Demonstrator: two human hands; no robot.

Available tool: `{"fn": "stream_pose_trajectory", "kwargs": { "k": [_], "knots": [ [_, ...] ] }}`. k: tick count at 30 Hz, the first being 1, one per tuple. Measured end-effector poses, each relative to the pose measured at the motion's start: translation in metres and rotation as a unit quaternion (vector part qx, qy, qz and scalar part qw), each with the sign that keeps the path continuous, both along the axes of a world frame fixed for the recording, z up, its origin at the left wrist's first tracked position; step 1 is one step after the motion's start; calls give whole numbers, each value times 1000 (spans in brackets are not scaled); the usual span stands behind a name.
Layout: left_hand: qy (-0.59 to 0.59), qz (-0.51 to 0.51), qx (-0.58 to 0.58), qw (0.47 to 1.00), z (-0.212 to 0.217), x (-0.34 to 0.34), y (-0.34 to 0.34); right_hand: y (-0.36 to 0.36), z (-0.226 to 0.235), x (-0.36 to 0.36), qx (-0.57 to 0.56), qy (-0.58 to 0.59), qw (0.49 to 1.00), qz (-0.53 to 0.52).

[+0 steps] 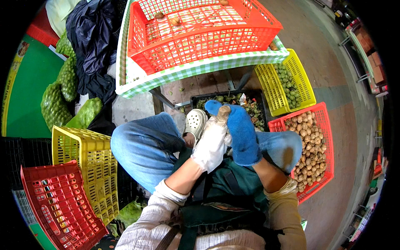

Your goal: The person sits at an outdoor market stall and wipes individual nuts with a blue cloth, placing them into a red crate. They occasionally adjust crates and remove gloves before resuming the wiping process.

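My left hand (211,143), in a white glove with brown-stained fingertips, is pressed against my right hand (242,135), in a blue glove. Both are closed above my lap, between my knees, with their fingers meeting. Whatever they grip, if anything, is hidden by the gloves. Just beyond them on the ground lies a black tray (263,101) of green husk scraps. To the right, a red crate (329,143) holds many brown walnuts (308,143). Behind it, a yellow crate (307,68) contains green, unhusked-looking round fruit (287,85).
A low table with a green checked cloth (200,69) carries a red crate (196,48) holding a few walnuts. On my left stand a yellow crate (98,166) and a tilted red crate (62,204). Large green bumpy objects (56,106) and black plastic bags (91,37) lie behind them.
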State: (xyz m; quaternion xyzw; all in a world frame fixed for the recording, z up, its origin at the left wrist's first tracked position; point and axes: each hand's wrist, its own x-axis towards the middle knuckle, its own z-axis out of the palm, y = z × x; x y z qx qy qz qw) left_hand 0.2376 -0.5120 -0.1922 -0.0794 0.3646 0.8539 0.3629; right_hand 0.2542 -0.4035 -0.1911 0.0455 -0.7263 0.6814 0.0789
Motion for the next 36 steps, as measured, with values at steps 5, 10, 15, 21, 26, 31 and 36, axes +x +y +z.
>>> {"fn": "stream_pose_trajectory", "kwargs": {
  "k": [5,10,15,21,26,31,36],
  "knots": [
    [53,57,53,996,29,13,8,11,14,11,154,129,976,-86],
    [115,25,90,989,9,12,6,28,-6,17,249,190,943,-113],
    [242,75,-228,940,26,13,17,31,7,10,22,66,994,-80],
    [252,-11,-175,952,32,10,16,26,4,2,-405,-55,910,-76],
    [514,134,-324,783,18,-1,13,23,30,1,-96,31,995,13],
    [559,102,-396,722,31,-5,6,19,38,5,-109,-57,992,8],
    [517,80,-336,783,28,1,12,23,38,4,-6,38,999,-37]
  ]
}}
